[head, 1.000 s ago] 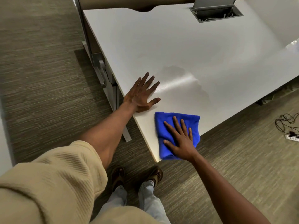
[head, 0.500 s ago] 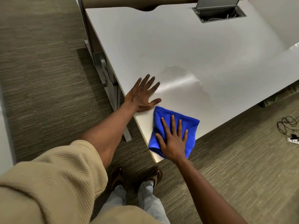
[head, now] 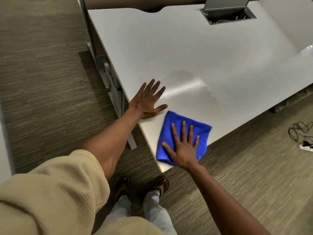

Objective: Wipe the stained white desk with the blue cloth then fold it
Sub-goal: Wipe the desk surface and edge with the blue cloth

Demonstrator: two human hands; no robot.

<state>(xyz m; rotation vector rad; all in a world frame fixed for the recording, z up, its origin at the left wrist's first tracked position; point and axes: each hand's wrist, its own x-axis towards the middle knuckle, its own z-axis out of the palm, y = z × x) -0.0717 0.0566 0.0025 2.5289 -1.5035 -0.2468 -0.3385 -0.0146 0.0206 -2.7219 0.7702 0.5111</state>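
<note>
The blue cloth [head: 201,131] lies flat on the near corner of the white desk [head: 194,48]. My right hand [head: 183,146] presses on the cloth with straight, spread fingers. My left hand [head: 146,100] rests flat on the desk by its left edge, fingers spread, just left of the cloth and apart from it. A faint greyish smear [head: 191,85] with a glossy streak marks the desk beyond both hands.
An open grey cable hatch [head: 228,14] is set into the desk's far side. Metal desk legs [head: 108,77] stand under the left edge. Black cables and a white power strip [head: 304,146] lie on the carpet at right. My feet [head: 140,185] stand below the corner.
My right hand has slid the cloth from the desk's corner edge to the left and back toward the right, turning its fingers more upright. My left hand has stayed planted.
</note>
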